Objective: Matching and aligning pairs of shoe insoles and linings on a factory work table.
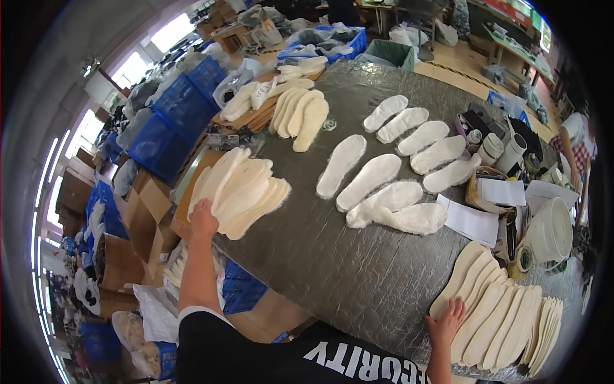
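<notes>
At the table's left edge, my left hand [204, 221] closes on the near end of a spread pile of fluffy cream insoles [240, 185]; its fingertips are partly hidden. My right hand [446, 320] lies on the left end of a fanned row of smoother cream insoles [495, 313] at the near right, its fingers stretched out. Between the hands and farther off, white fleecy insoles [371, 180] are laid out singly in two rows, the nearest ones overlapping. Another small fan of insoles [299, 115] lies near the far left edge.
The dark sheet-covered table [281, 249] spans the middle. White papers [470, 221], tape rolls and a white bucket [549, 233] crowd its right side. Blue crates [169, 131] and cardboard boxes [144, 214] stand at left. A person [575, 141] is at the far right.
</notes>
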